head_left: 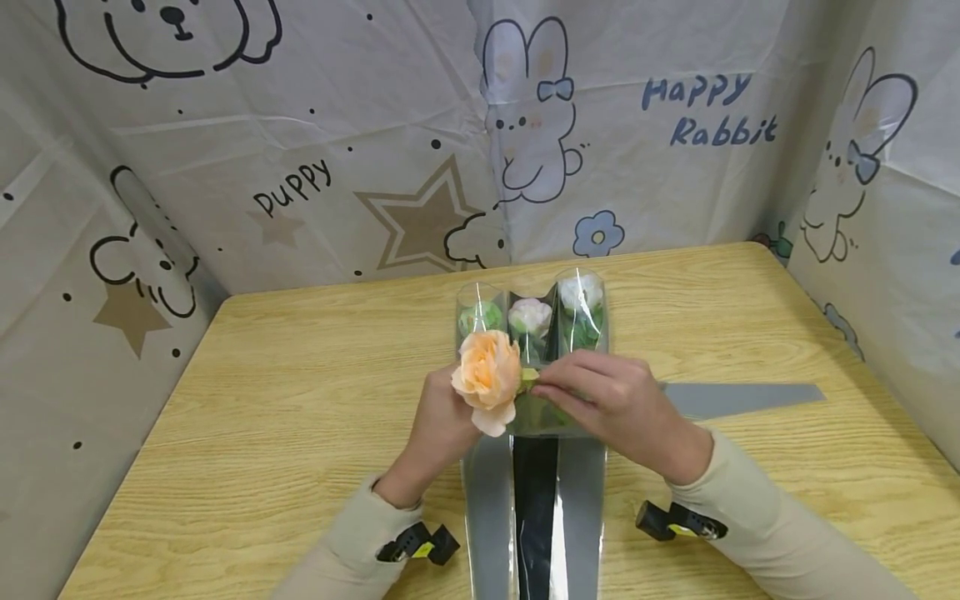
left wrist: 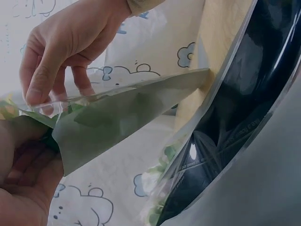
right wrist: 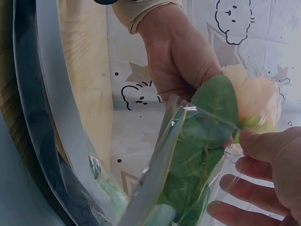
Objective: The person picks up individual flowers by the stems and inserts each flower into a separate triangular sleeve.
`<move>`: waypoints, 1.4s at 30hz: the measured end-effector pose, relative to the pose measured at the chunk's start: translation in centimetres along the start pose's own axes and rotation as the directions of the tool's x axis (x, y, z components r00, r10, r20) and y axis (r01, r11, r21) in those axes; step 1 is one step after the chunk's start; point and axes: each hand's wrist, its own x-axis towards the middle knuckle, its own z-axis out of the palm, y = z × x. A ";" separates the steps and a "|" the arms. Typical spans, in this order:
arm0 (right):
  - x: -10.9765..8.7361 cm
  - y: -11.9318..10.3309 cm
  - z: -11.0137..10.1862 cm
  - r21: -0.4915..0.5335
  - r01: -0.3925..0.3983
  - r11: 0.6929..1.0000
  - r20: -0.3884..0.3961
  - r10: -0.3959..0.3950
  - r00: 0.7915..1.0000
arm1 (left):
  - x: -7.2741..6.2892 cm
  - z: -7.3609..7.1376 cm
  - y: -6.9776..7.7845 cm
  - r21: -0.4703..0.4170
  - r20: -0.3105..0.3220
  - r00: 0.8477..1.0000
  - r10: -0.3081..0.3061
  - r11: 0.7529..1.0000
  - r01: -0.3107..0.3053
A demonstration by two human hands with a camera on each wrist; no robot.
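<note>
A peach artificial rose (head_left: 487,373) stands out of the mouth of a grey-backed clear flower sleeve (head_left: 742,400), whose tapered end points right. My left hand (head_left: 438,421) grips the rose and sleeve mouth just below the bloom, its fingers partly hidden behind the petals. With thumb and fingertips, my right hand (head_left: 622,404) pinches the sleeve's clear rim beside the yellow-green base of the bloom. Green leaves (right wrist: 214,108) show inside the film and poke over its edge in the right wrist view.
Under the hands lie several sleeved flowers side by side on the wooden table (head_left: 300,400): a green one (head_left: 480,317), a pale pink one (head_left: 530,318) in a black sleeve (head_left: 534,500), and a white one (head_left: 582,293). A printed cloth (head_left: 315,125) hangs around the table.
</note>
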 end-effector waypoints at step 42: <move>0.3 1.7 -1.1 -0.156 -0.050 0.986 -0.073 0.039 0.997 | 2.0 -1.9 -1.3 -0.028 0.052 0.944 -0.326 0.944 0.328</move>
